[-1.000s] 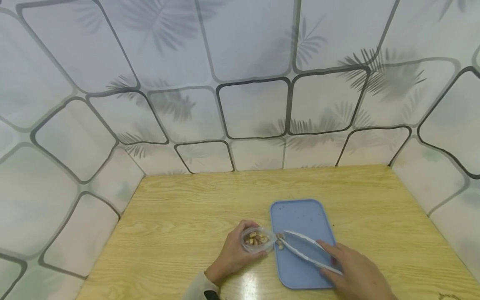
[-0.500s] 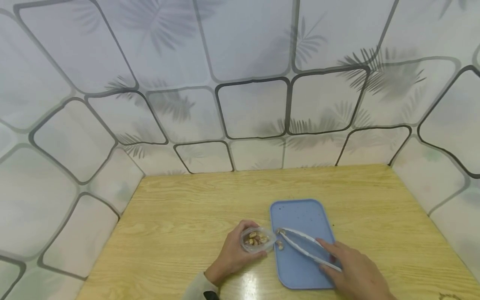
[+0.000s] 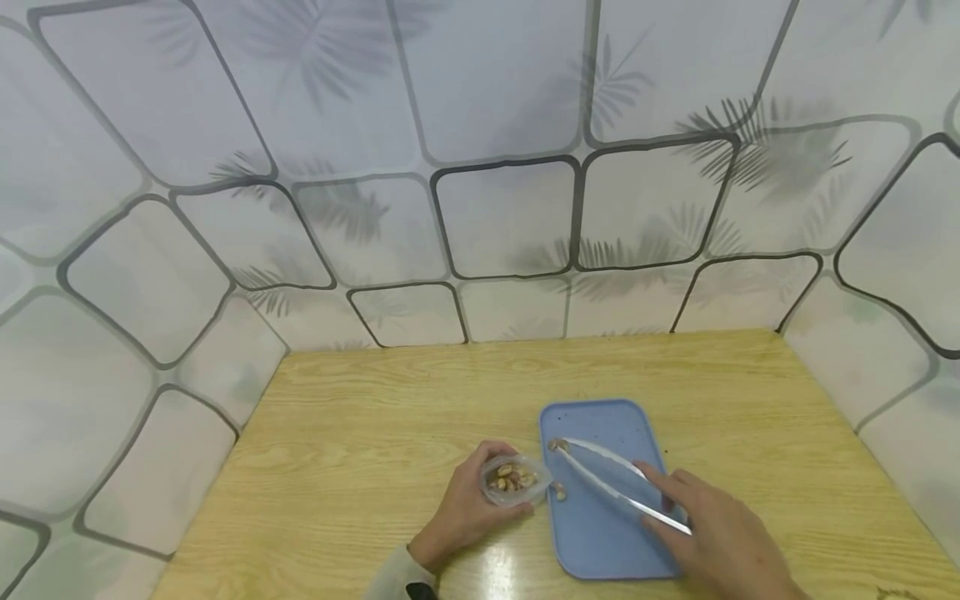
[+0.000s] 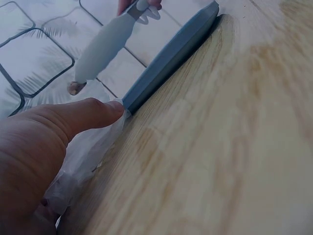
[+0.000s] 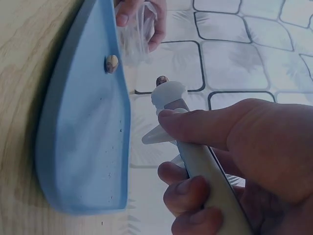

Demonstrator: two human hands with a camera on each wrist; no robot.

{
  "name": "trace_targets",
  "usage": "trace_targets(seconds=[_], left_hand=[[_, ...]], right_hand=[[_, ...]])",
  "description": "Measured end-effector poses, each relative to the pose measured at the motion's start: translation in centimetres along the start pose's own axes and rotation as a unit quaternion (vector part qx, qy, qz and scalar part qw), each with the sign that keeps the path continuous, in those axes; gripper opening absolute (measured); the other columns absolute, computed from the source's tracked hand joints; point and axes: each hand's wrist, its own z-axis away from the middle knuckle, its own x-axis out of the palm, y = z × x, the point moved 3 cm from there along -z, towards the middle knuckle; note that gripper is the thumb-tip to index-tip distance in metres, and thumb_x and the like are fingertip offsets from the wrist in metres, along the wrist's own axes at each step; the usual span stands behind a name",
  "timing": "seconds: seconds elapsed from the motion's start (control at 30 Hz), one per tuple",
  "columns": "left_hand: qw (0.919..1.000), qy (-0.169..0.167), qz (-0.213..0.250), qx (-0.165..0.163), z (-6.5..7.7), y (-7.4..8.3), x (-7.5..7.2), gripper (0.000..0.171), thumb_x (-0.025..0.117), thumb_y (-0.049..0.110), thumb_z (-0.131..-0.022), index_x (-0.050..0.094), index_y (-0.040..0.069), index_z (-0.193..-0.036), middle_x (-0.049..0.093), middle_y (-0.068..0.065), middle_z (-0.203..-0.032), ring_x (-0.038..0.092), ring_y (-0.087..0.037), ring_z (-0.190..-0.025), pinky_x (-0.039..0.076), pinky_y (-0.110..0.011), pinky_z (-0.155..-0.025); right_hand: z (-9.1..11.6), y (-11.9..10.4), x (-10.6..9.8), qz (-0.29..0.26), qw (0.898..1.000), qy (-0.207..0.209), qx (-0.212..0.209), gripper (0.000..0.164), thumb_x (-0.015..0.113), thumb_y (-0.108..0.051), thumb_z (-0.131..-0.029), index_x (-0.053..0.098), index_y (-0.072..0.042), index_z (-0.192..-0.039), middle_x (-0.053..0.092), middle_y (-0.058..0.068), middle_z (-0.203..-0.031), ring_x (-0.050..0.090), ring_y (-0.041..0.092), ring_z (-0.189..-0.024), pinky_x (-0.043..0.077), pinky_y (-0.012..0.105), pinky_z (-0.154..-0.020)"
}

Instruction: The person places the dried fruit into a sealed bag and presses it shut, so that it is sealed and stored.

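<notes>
In the head view my left hand (image 3: pixel 468 504) holds a clear plastic bag (image 5: pixel 134 44) with its mouth spread wide. Several brown and cream nuts (image 3: pixel 512 478) lie inside. My right hand (image 3: pixel 727 533) grips white-tipped tongs (image 3: pixel 624 502), thumb on one side and fingers curled on the other. A nut (image 5: pixel 162 80) sits between the tong tips, raised above the blue tray (image 3: pixel 615 542) in the wrist views. Another nut (image 5: pixel 112 63) rests on the tray near its left edge, close to the bag. The left wrist view hides most of my left fingers.
The tray lies on a light wood-grain table (image 3: pixel 375 417), just right of the bag. Small dark crumbs (image 5: pixel 110 174) are scattered on it. Patterned wall covering (image 3: pixel 510 217) encloses the table's back and both sides.
The tong tips have moved away from the bag toward the tray's far end, taking a nut from beside the other one. My left hand and the bag stay in place.
</notes>
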Motion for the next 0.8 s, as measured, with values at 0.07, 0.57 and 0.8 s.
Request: trace_targets(seconds=[0.07,0.57,0.8], left_hand=[[1.0000,0.000,0.000,0.003,0.1,0.0,0.0,0.071,0.100,0.028,-0.076,0.062,0.023,-0.135,0.074,0.006,-0.133,0.068,-0.014,-0.121,0.051,-0.031,-0.109],[0.9998,0.001,-0.013,0.016,-0.1,-0.2,0.0,0.072,0.101,0.026,-0.076,0.061,0.023,-0.135,0.075,0.003,-0.134,0.069,-0.015,-0.121,0.051,-0.032,-0.110],[0.9998,-0.003,-0.003,0.019,-0.1,-0.2,0.0,0.071,0.101,0.026,-0.077,0.061,0.023,-0.136,0.076,0.005,-0.131,0.069,-0.014,-0.121,0.052,-0.033,-0.110]], right_hand=[[0.0,-0.3,-0.1,-0.007,1.000,0.002,-0.008,0.061,0.092,-0.034,-0.087,0.073,-0.023,-0.143,0.056,-0.020,-0.087,0.038,-0.005,-0.066,0.036,0.022,-0.058],[-0.4,-3.1,0.4,-0.012,0.996,0.017,-0.091,0.059,0.093,-0.033,-0.084,0.075,-0.021,-0.139,0.054,-0.023,-0.088,0.035,-0.008,-0.068,0.037,0.021,-0.060],[-1.0,-3.8,1.6,-0.015,0.995,-0.028,-0.091,0.061,0.091,-0.035,-0.087,0.073,-0.019,-0.143,0.058,-0.019,-0.092,0.036,-0.007,-0.067,0.037,0.021,-0.059]])
